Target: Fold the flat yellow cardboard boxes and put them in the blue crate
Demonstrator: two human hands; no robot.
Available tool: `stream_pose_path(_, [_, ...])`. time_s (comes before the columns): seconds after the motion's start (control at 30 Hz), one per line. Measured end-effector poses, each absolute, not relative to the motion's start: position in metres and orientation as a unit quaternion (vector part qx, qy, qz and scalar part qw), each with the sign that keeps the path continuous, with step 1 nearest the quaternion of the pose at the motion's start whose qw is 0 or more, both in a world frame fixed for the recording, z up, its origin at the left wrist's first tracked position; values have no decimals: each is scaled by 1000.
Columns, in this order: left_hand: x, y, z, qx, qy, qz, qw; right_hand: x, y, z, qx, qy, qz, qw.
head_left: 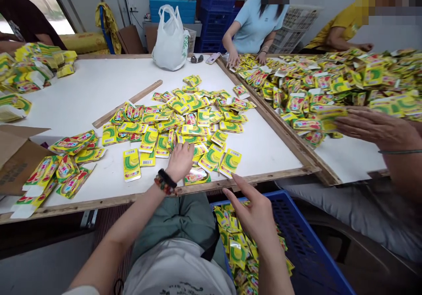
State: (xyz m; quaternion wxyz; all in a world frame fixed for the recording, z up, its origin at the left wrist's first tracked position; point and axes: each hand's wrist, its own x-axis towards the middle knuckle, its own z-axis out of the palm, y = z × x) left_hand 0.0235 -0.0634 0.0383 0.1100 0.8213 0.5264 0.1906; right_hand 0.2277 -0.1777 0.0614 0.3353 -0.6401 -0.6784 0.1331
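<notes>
My left hand (181, 159), with a dark band and a beaded bracelet at its wrist, reaches over the near side of a loose pile of small yellow-green cartons (194, 129). Its fingers touch the cartons, and their tips are partly hidden; I see nothing lifted in them. By its thumb side lies a carton with a shiny glare (198, 175). Just off the wooden table edge, my right hand (255, 207) is held with thumb and forefinger apart and nothing visible between them. Beneath it, a blue crate (310, 238) holds many yellow-green packets (238, 252).
Wooden strips (277, 123) divide the white table (112, 73). Flattened cartons (70, 143) and a cardboard box (16, 158) lie left. A white plastic bag (169, 40) stands behind. A co-worker's hand (372, 125) holds cartons at right; a person in light blue (262, 18) sorts packets opposite.
</notes>
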Motion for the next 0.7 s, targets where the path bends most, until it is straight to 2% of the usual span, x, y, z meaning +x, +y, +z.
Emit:
stream_pose_path(0.1, [16,-43,42,822,541,147,101,217,-153,49,-588,-693,167,383])
stream_pose_path(0.23, [-8,-65,55,840,492,178,142,190,-122,47,-513,-701,246,430])
stream_pose_path(0.37, [-8,-112,47,809,449,298,236,173,-119,57,-484,-657,396,422])
stream_pose_path(0.47, [11,-138,24,738,500,410,195,168,-126,62,-522,-598,441,418])
stream_pose_path(0.6, [29,-154,2,676,539,462,197,164,-132,62,-476,-527,553,436])
stream_pose_path(0.7, [32,-154,-4,687,495,501,177,161,-134,58,-451,-501,593,440])
